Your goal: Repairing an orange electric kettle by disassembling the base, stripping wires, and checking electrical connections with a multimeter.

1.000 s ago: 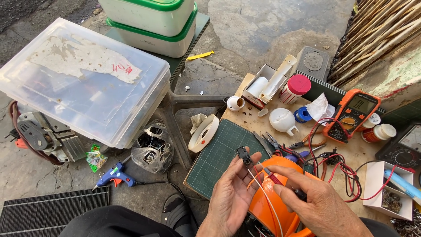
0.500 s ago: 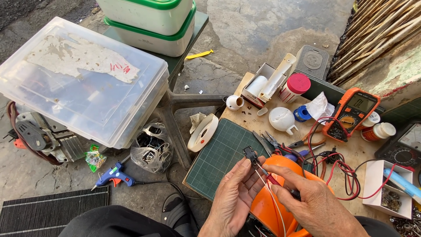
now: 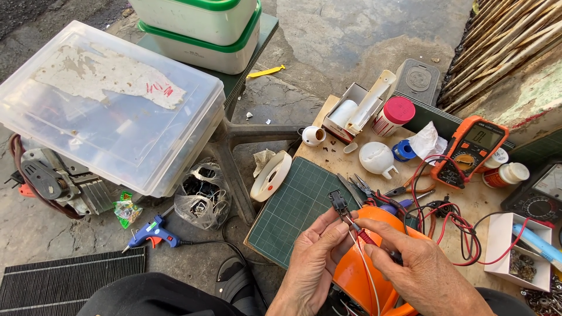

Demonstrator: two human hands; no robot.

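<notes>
Upright — black connector (image 3: 339, 202) — long axis vertical

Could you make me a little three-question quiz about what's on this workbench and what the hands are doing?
1. True or false: the orange multimeter lies on the green cutting mat.
2. Which hand pinches the small black connector? A) left hand B) right hand
3. Fill in: the right hand holds a red ___ against the connector's wires.

Key: 1. False: it lies on the wooden board, right of the mat. 2. A. 3. Probe, its red lead running toward the meter.
</notes>
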